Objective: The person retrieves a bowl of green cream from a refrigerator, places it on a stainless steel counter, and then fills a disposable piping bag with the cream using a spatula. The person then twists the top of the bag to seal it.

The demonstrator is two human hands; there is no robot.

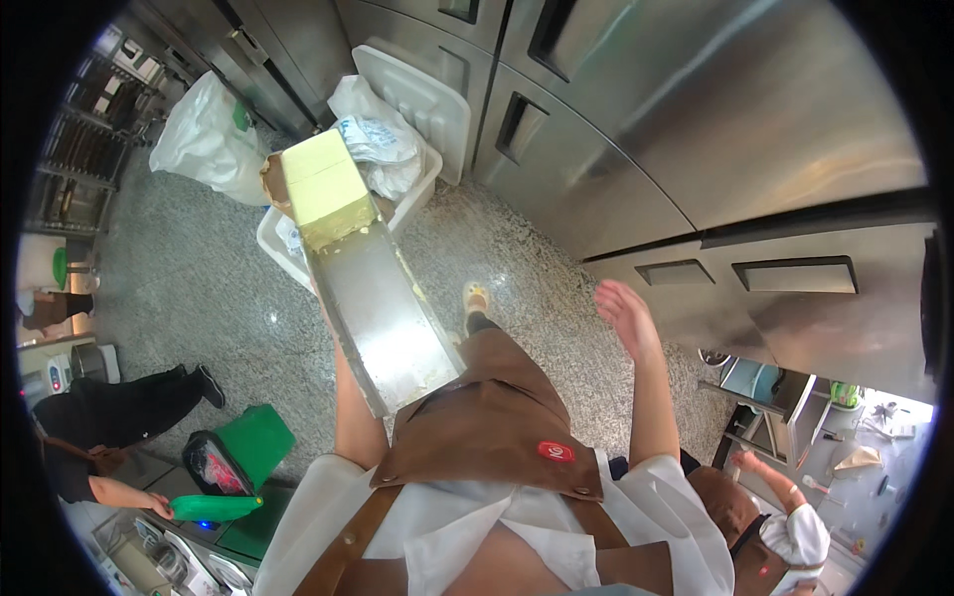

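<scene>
A long metal tray, a trough with low sides, slants away from my apron over the floor. At its far end sits a pale yellow block that looks like butter, with a line across its top. Yellow smears cling to the tray's rim and bare base. My left forearm runs under the tray's left side and supports it; the hand itself is hidden beneath. My right hand is held out over the floor at the right, empty, its fingers slightly blurred.
Beyond the tray stands a white plastic bin holding plastic bags, its lid leaning on steel cabinets. Left of it is a full white bag. One person handles a green lid at left; another works at right.
</scene>
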